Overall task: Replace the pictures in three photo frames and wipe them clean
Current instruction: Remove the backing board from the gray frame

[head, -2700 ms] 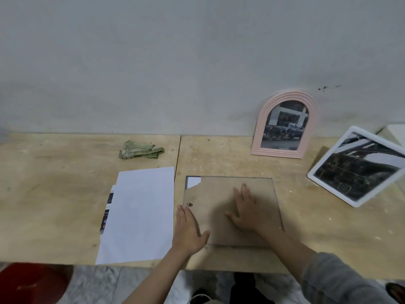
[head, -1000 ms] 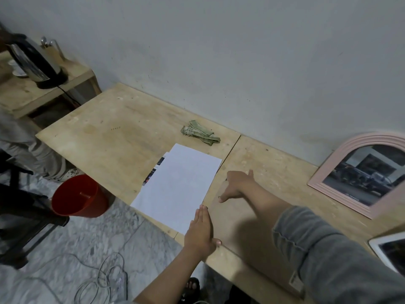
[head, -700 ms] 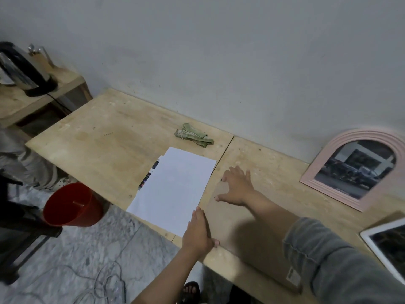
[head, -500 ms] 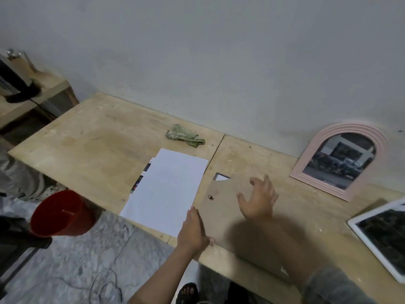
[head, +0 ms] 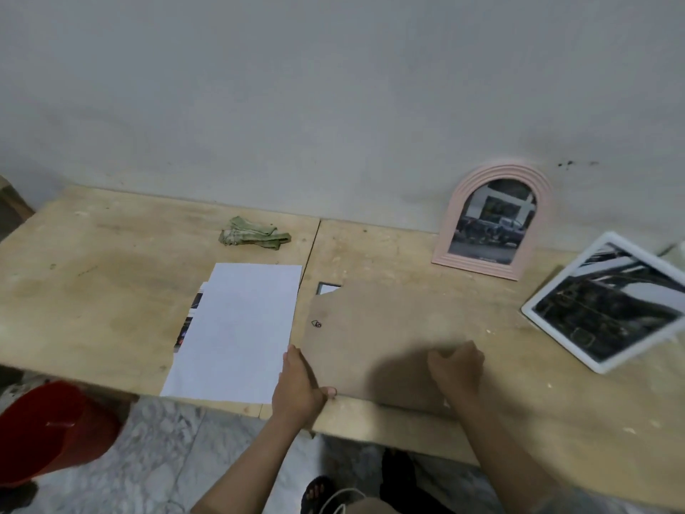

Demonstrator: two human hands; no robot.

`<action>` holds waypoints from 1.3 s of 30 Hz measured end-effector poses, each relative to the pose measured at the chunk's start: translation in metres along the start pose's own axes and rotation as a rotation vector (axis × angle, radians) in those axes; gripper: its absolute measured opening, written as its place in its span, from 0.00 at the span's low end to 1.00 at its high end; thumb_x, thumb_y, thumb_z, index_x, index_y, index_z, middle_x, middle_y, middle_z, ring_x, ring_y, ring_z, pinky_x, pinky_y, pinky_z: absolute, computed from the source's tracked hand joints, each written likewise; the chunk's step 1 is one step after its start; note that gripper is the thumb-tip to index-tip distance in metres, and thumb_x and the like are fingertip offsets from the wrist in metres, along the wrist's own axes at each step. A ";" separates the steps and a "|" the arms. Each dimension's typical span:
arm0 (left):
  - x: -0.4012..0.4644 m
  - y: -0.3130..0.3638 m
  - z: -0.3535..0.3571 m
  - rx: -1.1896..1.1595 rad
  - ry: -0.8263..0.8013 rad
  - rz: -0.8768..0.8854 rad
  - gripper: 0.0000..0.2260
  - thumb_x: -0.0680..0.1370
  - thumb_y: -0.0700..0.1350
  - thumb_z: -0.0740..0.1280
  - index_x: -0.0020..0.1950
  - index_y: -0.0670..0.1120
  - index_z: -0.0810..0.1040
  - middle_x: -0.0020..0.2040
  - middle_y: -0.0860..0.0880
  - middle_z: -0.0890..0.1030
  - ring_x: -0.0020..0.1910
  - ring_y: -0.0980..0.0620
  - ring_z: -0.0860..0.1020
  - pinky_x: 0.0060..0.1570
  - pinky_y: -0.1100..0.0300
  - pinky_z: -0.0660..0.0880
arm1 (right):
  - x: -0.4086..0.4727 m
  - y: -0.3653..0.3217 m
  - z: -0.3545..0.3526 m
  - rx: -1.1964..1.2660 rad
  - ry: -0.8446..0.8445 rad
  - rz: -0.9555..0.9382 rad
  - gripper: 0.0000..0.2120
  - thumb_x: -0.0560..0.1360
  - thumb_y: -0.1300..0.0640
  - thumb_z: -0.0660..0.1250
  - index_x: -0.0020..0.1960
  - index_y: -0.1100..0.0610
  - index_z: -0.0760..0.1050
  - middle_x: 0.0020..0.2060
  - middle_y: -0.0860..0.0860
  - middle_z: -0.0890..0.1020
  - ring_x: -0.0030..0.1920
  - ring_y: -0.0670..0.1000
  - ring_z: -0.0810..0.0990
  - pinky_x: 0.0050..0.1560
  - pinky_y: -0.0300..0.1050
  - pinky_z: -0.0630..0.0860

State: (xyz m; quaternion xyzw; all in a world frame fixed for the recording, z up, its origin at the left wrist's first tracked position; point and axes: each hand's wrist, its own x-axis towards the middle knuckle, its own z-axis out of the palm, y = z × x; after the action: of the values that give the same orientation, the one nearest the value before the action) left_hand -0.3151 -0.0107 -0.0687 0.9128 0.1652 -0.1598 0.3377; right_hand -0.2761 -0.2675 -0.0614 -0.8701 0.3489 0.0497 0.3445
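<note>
A photo frame (head: 378,320) lies face down on the wooden table (head: 111,291), its brown backing board up. The board's far left corner is broken off, and white shows there. My left hand (head: 298,387) grips the frame's near left corner, thumb along the front edge. My right hand (head: 457,369) sits at the near right corner with fingers curled down onto the board; motion blur hides what they hold. A stack of white sheets and prints (head: 241,328) lies just left of the frame. A crumpled green cloth (head: 252,237) rests behind the sheets.
A pink arched frame (head: 493,220) leans on the wall at the back right. A white rectangular frame (head: 608,302) stands tilted at the far right. A red bucket (head: 48,428) is on the floor below the table's left front edge.
My right hand came back from the board's far left corner to its near right corner and curled its fingers. My left hand stayed at the near left corner. The view swung right.
</note>
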 end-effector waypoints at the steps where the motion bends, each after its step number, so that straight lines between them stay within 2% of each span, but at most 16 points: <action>1: -0.001 0.000 0.000 0.001 -0.003 0.006 0.48 0.64 0.55 0.77 0.73 0.45 0.51 0.69 0.45 0.66 0.63 0.40 0.71 0.55 0.47 0.74 | -0.001 0.002 -0.003 0.016 -0.005 0.006 0.31 0.68 0.55 0.70 0.65 0.69 0.65 0.60 0.66 0.71 0.59 0.65 0.72 0.57 0.54 0.72; 7: -0.002 0.000 0.001 -0.029 0.006 0.006 0.42 0.63 0.52 0.78 0.68 0.46 0.56 0.64 0.46 0.71 0.60 0.40 0.73 0.53 0.49 0.73 | -0.001 0.017 -0.018 0.055 -0.045 0.023 0.28 0.69 0.54 0.68 0.65 0.62 0.66 0.58 0.63 0.69 0.56 0.65 0.72 0.53 0.51 0.72; 12: -0.001 0.001 -0.001 -0.052 0.002 0.019 0.38 0.63 0.50 0.79 0.62 0.43 0.59 0.60 0.43 0.73 0.57 0.41 0.74 0.50 0.51 0.73 | -0.007 0.020 -0.026 0.182 -0.108 -0.006 0.27 0.69 0.55 0.69 0.64 0.57 0.62 0.54 0.60 0.75 0.52 0.61 0.76 0.45 0.47 0.71; 14: -0.001 0.003 -0.004 -0.065 -0.006 0.038 0.38 0.63 0.49 0.79 0.62 0.42 0.59 0.60 0.43 0.73 0.58 0.41 0.74 0.51 0.51 0.74 | -0.008 0.017 -0.028 0.206 -0.101 -0.019 0.31 0.69 0.54 0.70 0.67 0.56 0.60 0.55 0.59 0.76 0.53 0.61 0.76 0.46 0.46 0.71; 17: 0.001 0.009 -0.010 -0.089 -0.008 0.070 0.39 0.64 0.46 0.79 0.65 0.41 0.58 0.63 0.42 0.71 0.60 0.41 0.73 0.54 0.51 0.73 | -0.007 0.012 -0.029 0.330 -0.123 -0.048 0.37 0.70 0.57 0.72 0.69 0.56 0.53 0.59 0.60 0.76 0.56 0.60 0.76 0.55 0.51 0.74; 20: 0.005 0.013 -0.021 -0.144 -0.002 0.091 0.45 0.63 0.45 0.80 0.70 0.41 0.55 0.68 0.41 0.68 0.63 0.41 0.72 0.59 0.49 0.73 | -0.009 0.004 -0.029 0.433 -0.146 -0.033 0.37 0.71 0.61 0.72 0.70 0.59 0.51 0.61 0.60 0.73 0.59 0.59 0.75 0.59 0.50 0.73; 22: 0.008 0.016 -0.028 -0.183 -0.021 0.105 0.45 0.63 0.45 0.80 0.71 0.40 0.55 0.67 0.42 0.70 0.63 0.41 0.72 0.59 0.50 0.73 | -0.012 0.000 -0.028 0.483 -0.122 -0.015 0.37 0.72 0.61 0.71 0.71 0.58 0.51 0.63 0.59 0.73 0.60 0.59 0.74 0.60 0.50 0.73; 26: 0.005 0.025 -0.034 -0.230 0.004 0.182 0.36 0.68 0.43 0.77 0.71 0.41 0.62 0.64 0.44 0.74 0.62 0.43 0.73 0.53 0.59 0.69 | -0.022 0.004 -0.037 0.487 0.030 -0.007 0.35 0.72 0.56 0.71 0.73 0.58 0.57 0.67 0.58 0.68 0.64 0.59 0.71 0.63 0.48 0.69; 30: -0.011 0.045 -0.019 -0.259 -0.004 0.250 0.26 0.71 0.44 0.74 0.66 0.42 0.70 0.57 0.47 0.78 0.56 0.45 0.77 0.50 0.59 0.72 | -0.039 0.033 -0.060 0.411 0.178 0.007 0.30 0.74 0.53 0.68 0.72 0.58 0.62 0.65 0.58 0.67 0.63 0.60 0.71 0.63 0.51 0.68; 33: -0.027 0.066 0.004 -0.195 -0.050 0.283 0.20 0.72 0.46 0.72 0.61 0.43 0.73 0.51 0.51 0.76 0.53 0.46 0.77 0.48 0.57 0.73 | -0.044 0.064 -0.079 0.361 0.226 0.079 0.32 0.75 0.52 0.67 0.74 0.60 0.58 0.68 0.59 0.65 0.67 0.61 0.67 0.67 0.53 0.65; 35: -0.037 0.082 0.025 -0.114 -0.095 0.330 0.16 0.72 0.48 0.70 0.56 0.45 0.74 0.50 0.49 0.77 0.51 0.45 0.77 0.45 0.54 0.75 | -0.047 0.089 -0.095 0.308 0.258 0.127 0.33 0.75 0.52 0.67 0.74 0.62 0.57 0.69 0.61 0.64 0.68 0.62 0.66 0.68 0.53 0.64; 37: -0.048 0.096 0.047 -0.036 -0.148 0.352 0.11 0.72 0.48 0.68 0.50 0.45 0.72 0.47 0.48 0.75 0.50 0.44 0.76 0.39 0.56 0.71 | -0.047 0.115 -0.109 0.227 0.269 0.161 0.33 0.74 0.51 0.67 0.73 0.61 0.59 0.67 0.62 0.65 0.65 0.64 0.68 0.65 0.56 0.67; 39: -0.062 0.113 0.071 0.021 -0.184 0.386 0.10 0.72 0.45 0.67 0.48 0.44 0.69 0.48 0.47 0.72 0.51 0.44 0.74 0.39 0.57 0.68 | -0.044 0.141 -0.126 0.156 0.240 0.203 0.33 0.73 0.48 0.67 0.73 0.59 0.60 0.66 0.62 0.66 0.63 0.64 0.69 0.62 0.58 0.71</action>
State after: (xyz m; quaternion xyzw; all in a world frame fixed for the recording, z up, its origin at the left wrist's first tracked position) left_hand -0.3374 -0.1515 -0.0315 0.9125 -0.0457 -0.1765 0.3663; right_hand -0.4187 -0.3956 -0.0311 -0.8007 0.4766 -0.0472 0.3600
